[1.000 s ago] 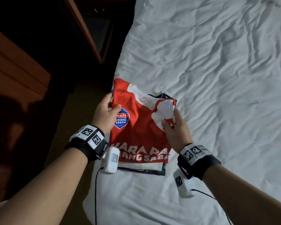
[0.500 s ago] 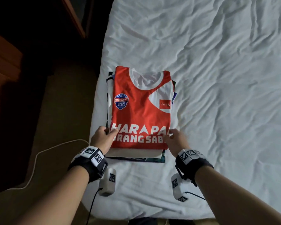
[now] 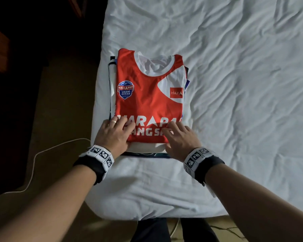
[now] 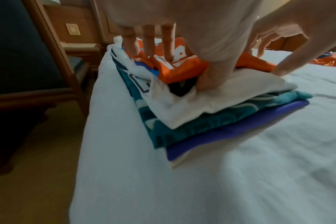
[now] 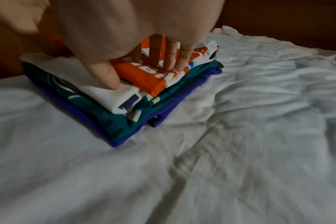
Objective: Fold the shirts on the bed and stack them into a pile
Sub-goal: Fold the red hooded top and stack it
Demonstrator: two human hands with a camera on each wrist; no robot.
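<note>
A folded red and white shirt (image 3: 147,98) lies collar-away on top of a pile of folded shirts near the bed's left edge. Under it, in the left wrist view, lie a white shirt (image 4: 230,97), a teal patterned one (image 4: 201,125) and a blue one (image 4: 240,130). My left hand (image 3: 117,131) presses its straight fingers (image 4: 150,45) on the red shirt's near left corner, the thumb on the white shirt. My right hand (image 3: 177,135) presses the near right corner the same way, its fingers (image 5: 163,57) on the red shirt (image 5: 153,86) and the thumb on the white shirt (image 5: 98,84).
The wrinkled white sheet (image 3: 243,84) spreads far to the right of the pile. A dark floor with a white cable (image 3: 42,152) lies left of the bed. A wooden chair (image 4: 48,63) stands close to that edge. Another red garment (image 4: 326,60) lies farther along the bed.
The red shirt came down from my hands onto the pile and now lies flat. Both hands slid from its upper corners to its near edge and moved onto its top.
</note>
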